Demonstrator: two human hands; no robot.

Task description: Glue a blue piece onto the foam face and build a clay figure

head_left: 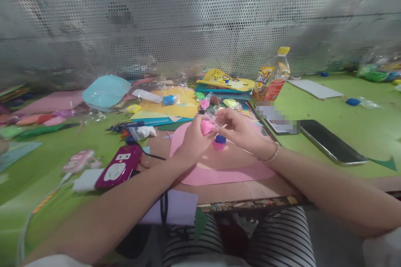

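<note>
My left hand [194,138] is closed around a lump of bright pink modelling clay [207,127] in a small clear bag. At the bag's top, my right hand [239,130] has its fingers bent together on the clear plastic. Both hands are above a rounded pink paper sheet [200,177] with a paler peach shape [238,159] on it. A dark blue lump [220,139] with a pink piece [219,147] below it lies between my hands. Just beyond them are bagged lumps of clay, including a pale yellow one [230,103].
A drink bottle [271,77] stands at the back beside a yellow paper hat [225,80]. To the right lies a black phone [332,142]. A purple phone-like case [120,167] with cables is left of my forearm. A perforated metal screen [188,21] rises behind.
</note>
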